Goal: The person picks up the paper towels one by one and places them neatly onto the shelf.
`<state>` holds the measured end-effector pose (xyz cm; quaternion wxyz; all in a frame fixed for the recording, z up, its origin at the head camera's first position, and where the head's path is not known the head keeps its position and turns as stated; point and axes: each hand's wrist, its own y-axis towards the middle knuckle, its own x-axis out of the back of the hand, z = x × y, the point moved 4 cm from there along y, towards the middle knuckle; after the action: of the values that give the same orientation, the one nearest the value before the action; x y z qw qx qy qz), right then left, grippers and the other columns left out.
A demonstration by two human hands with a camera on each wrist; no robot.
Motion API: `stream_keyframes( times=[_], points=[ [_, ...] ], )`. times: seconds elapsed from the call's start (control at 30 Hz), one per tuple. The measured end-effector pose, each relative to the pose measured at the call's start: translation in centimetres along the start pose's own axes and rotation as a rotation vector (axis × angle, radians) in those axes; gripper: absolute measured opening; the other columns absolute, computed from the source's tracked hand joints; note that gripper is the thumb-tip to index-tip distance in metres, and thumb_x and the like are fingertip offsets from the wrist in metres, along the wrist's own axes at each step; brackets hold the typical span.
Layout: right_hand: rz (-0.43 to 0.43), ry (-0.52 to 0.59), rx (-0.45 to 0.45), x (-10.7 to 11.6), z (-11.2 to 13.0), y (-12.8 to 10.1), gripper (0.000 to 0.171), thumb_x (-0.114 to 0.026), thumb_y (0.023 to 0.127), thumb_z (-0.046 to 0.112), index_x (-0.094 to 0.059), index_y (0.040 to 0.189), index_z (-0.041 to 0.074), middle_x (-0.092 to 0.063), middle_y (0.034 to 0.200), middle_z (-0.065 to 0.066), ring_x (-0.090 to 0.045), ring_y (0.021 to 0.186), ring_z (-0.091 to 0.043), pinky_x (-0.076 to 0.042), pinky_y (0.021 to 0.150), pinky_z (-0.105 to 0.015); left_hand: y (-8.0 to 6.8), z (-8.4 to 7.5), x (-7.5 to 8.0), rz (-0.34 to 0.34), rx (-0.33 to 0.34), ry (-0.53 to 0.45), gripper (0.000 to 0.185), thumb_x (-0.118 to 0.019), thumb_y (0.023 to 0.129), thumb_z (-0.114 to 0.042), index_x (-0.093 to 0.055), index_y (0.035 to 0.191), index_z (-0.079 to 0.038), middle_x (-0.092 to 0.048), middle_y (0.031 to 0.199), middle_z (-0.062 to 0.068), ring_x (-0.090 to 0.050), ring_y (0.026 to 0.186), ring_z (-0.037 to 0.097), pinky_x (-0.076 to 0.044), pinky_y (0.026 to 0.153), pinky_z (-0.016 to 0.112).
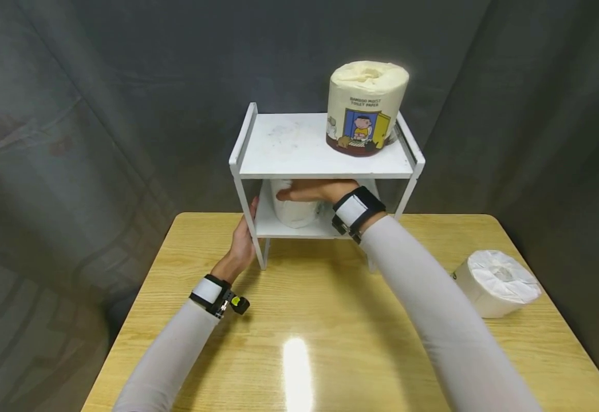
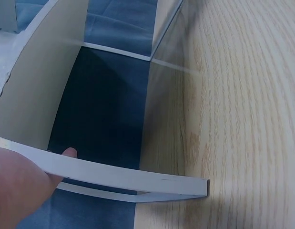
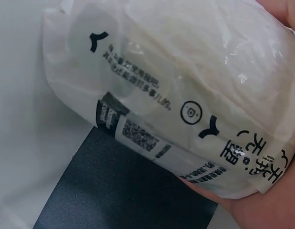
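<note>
A small white two-tier shelf rack [image 1: 289, 154] stands on the table. My left hand [image 1: 243, 243] grips its left front leg; the left wrist view shows the thumb and a fingertip on either side of the white leg [image 2: 114, 175]. Reaching under the top board, my right hand [image 1: 320, 190] holds a white toilet paper roll [image 1: 298, 214] at the left part of the lower shelf [image 1: 325, 230]. In the right wrist view the roll's plastic wrapper [image 3: 152, 86] carries black printing, and fingers curve round it from the right and below. The upper board hides part of this hand.
On the right of the top board stands a larger toilet paper roll [image 1: 367, 109] with a cartoon label. Another white wrapped roll [image 1: 500, 286] is on the wooden table [image 1: 351, 343] at the right. Dark grey cloth [image 1: 176, 74] hangs behind and at both sides.
</note>
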<state>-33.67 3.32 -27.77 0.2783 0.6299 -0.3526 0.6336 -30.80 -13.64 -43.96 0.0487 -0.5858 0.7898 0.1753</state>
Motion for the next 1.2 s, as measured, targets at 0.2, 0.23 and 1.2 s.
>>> stream_keyframes(
  times=[0.2,0.23,1.2],
  points=[
    [-0.033,0.447,-0.052,0.1,-0.4,0.5,0.078,-0.066,0.095,0.050,-0.039,0.160,0.016,-0.038,0.165,-0.010,-0.031,0.155,-0.028,-0.015,0.130,-0.055,-0.1,0.0,-0.1,-0.001,0.001,-0.005,0.069,-0.017,0.115,-0.041,0.004,0.170,-0.006,-0.002,0.179,0.012,-0.007,0.163,0.025,-0.019,0.127,0.025],
    [-0.037,0.477,-0.050,0.0,-0.3,0.6,0.077,-0.066,0.095,0.048,-0.039,0.160,0.015,-0.039,0.165,-0.011,-0.032,0.154,-0.028,-0.016,0.130,-0.054,0.0,0.0,-0.1,0.001,0.000,-0.003,0.069,-0.017,0.115,-0.041,0.005,0.169,-0.005,-0.001,0.179,0.011,-0.005,0.163,0.025,-0.018,0.128,0.026],
    [-0.092,0.433,-0.049,0.4,1.0,2.5,0.071,-0.065,0.097,0.049,-0.048,0.155,0.012,-0.049,0.156,-0.012,-0.041,0.147,-0.027,-0.024,0.128,-0.052,0.2,0.1,0.1,-0.039,0.032,0.016,0.067,-0.017,0.115,-0.034,0.008,0.168,-0.002,0.009,0.178,0.011,0.007,0.164,0.026,0.001,0.132,0.042]
  ],
)
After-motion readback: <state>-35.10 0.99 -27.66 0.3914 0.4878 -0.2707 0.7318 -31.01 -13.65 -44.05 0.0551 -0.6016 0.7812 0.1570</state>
